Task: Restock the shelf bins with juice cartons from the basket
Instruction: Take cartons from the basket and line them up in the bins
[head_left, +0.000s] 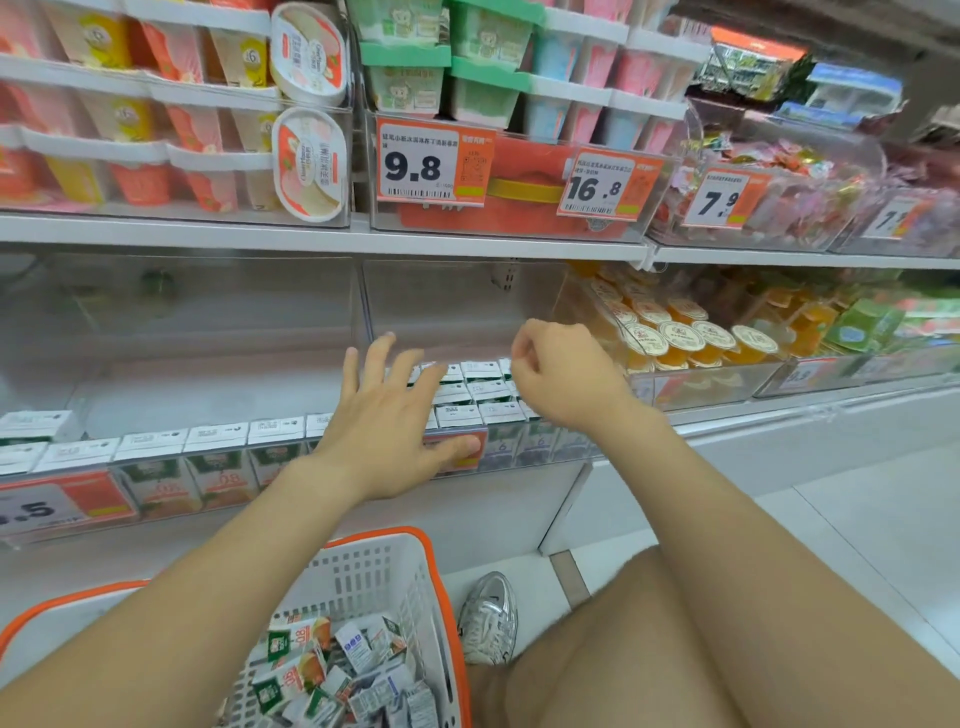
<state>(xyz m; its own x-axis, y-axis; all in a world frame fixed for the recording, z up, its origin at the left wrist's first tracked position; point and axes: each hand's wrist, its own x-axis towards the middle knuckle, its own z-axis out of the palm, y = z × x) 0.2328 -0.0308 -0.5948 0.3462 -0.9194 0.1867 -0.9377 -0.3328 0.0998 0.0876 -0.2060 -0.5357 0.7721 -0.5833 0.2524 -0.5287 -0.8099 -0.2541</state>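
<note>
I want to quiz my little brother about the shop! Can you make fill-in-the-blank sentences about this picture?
1. The basket of juice cartons has an ___ rim.
2. The open left hand holds ___.
3. The leftmost price tag on the upper shelf reads ___.
Missing words: orange; nothing; 9.8

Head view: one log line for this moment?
left hand open over bin cartons | right hand curled, hold unclear | basket holds loose cartons
</note>
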